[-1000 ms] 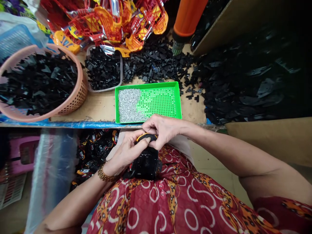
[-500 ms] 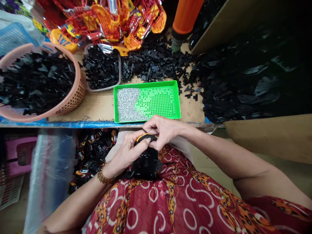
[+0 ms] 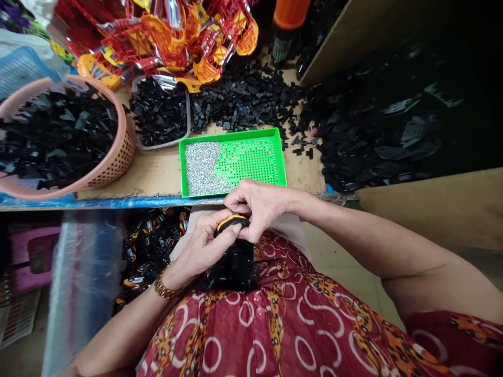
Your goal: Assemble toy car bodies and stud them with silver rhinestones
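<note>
My left hand (image 3: 204,246) is wrapped around a black plastic toy part (image 3: 233,264) with an orange-yellow piece at its top, held over my lap just below the table edge. My right hand (image 3: 259,204) pinches at the top of that same part with fingers pressed together. Just beyond my hands a green perforated tray (image 3: 275,157) sits at the table's front edge, its left half covered in small silver screws (image 3: 202,167).
A pink basket (image 3: 118,157) of black parts stands at the left, a clear tub (image 3: 161,112) of black parts behind the tray. Loose black pieces (image 3: 251,99) cover the table's back and right. Red and orange toy frames (image 3: 168,31) pile up behind. More assembled parts (image 3: 151,246) lie under the table.
My hands have stayed together on the black part with barely any motion. The view has shifted a little to the right and down.
</note>
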Motion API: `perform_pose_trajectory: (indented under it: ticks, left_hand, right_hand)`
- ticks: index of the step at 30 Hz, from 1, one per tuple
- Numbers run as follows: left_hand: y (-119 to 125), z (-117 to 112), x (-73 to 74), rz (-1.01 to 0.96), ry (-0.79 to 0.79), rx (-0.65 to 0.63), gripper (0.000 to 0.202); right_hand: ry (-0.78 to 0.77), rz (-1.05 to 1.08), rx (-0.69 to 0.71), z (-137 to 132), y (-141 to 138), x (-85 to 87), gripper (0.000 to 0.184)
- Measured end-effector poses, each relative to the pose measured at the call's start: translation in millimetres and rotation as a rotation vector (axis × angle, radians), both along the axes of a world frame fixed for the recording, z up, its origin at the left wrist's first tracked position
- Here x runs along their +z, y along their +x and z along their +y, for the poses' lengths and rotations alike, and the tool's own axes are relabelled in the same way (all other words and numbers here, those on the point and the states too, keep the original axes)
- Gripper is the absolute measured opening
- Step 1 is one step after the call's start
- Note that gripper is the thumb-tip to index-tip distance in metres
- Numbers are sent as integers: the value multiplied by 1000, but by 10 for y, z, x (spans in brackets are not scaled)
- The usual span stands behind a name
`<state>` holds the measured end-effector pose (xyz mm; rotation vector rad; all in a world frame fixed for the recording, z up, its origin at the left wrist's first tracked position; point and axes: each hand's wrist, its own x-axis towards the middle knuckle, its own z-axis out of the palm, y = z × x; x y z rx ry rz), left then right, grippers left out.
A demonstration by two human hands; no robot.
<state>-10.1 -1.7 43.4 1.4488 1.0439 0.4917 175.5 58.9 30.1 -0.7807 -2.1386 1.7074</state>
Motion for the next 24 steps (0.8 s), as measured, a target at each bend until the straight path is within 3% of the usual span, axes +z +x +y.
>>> perform_pose_trajectory:
  ticks: [4, 11, 15, 19, 24]
  left_hand:
    - [-40, -18, -58, -54, -156, 101, 29]
    - [-137, -64, -153, -185, -475, 275, 32]
    - [-139, -63, -153, -266, -564, 302, 29]
    - [-141, -54, -172, -265, -542, 315, 28]
    - [-146, -55, -156, -167, -442, 244, 33]
  right_hand:
    - [59, -14, -63, -4, 12, -23, 39]
    - [-44, 164, -357, -31, 124, -62, 17]
    - [-142, 155, -385, -96, 128, -58, 10]
    - [-354, 134, -320, -198, 57, -101, 14]
    - [-630, 345, -404, -347, -51, -325, 35]
